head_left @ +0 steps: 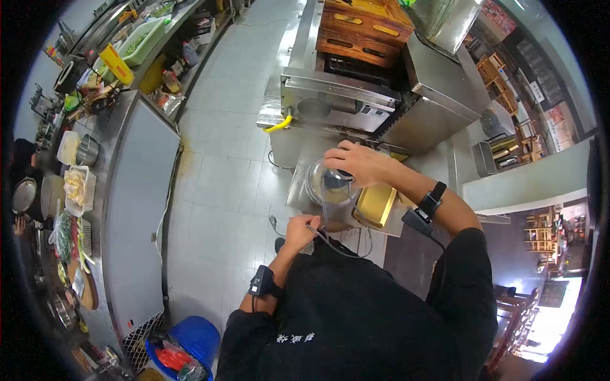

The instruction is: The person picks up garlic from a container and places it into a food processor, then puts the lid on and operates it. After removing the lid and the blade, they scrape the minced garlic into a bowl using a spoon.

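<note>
A grey power cord (343,253) runs through the closed fingers of my left hand (298,233), close in front of my body. Its plug (273,221) hangs just left of that hand. From there the cord also rises along a clear round container (314,181), which stands on a small steel stand. My right hand (363,164) is curled over the dark top of this container; what its fingers grip is partly hidden. Right of the container, a gold-coloured rectangular tin (375,204) stands close by.
Ahead is a steel oven unit (343,95) with a wooden box (365,28) on top and a yellow hose end (278,124). A long steel counter (121,127) with food trays runs along the left. A blue bin (197,336) stands at lower left. Another person's hand (20,223) shows at far left.
</note>
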A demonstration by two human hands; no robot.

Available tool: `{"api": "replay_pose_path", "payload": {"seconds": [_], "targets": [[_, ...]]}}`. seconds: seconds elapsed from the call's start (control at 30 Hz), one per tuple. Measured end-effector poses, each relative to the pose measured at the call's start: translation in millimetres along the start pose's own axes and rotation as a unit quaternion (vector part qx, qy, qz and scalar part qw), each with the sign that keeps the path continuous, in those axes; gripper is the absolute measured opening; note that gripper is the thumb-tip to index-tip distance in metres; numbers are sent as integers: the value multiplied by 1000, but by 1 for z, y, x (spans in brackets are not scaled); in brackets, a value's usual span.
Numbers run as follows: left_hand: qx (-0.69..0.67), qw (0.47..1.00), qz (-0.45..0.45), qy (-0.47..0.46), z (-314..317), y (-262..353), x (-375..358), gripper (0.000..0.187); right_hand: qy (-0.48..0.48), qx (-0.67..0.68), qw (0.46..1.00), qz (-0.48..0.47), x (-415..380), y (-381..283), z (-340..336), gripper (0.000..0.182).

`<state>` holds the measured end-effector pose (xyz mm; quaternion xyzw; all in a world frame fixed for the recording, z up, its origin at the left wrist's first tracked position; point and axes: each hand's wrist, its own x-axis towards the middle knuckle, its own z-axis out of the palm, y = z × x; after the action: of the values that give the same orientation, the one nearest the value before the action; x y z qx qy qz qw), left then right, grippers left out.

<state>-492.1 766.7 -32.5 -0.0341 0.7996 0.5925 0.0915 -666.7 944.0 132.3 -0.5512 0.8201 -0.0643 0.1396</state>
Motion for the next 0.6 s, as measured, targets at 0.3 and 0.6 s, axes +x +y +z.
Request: {"api": "replay_pose_path", "payload": {"seconds": [0.3, 0.6], "targets": [[-415, 891, -120, 141, -78, -56, 6, 39, 0, -49, 999, 1, -1, 7, 35, 72], [-323, 933, -155, 41, -83, -59, 12, 24, -60, -44, 993, 90, 8, -2, 52, 94]]}}
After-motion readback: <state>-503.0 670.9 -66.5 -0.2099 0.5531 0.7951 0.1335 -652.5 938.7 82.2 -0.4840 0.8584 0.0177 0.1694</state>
